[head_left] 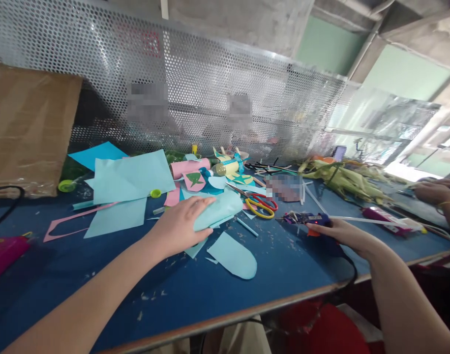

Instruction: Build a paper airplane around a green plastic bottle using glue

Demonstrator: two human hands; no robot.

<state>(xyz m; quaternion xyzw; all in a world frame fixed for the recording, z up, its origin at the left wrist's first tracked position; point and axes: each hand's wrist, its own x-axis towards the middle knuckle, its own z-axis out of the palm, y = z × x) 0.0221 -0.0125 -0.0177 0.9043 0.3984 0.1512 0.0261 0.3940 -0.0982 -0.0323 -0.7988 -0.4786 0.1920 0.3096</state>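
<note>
The left hand (186,221) curls around a light-blue roll (220,209) at the centre of the frame; the right hand (343,233) grips a dark purple glue gun (315,218) right of centre. Beneath them, a blue tabletop (165,295) crosses the frame. Light-blue sheets (132,177) overlap at centre left. A round-ended cutout (234,255) lies below the roll; red-and-yellow scissors (253,197) lie at the roll's right.

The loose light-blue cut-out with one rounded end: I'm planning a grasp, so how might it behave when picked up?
The cut-out looks thin, so it is probably light and somewhat floppy. Lying flat on the blue table, it would likely slide rather than roll, and its edge may be hard to catch.
</note>
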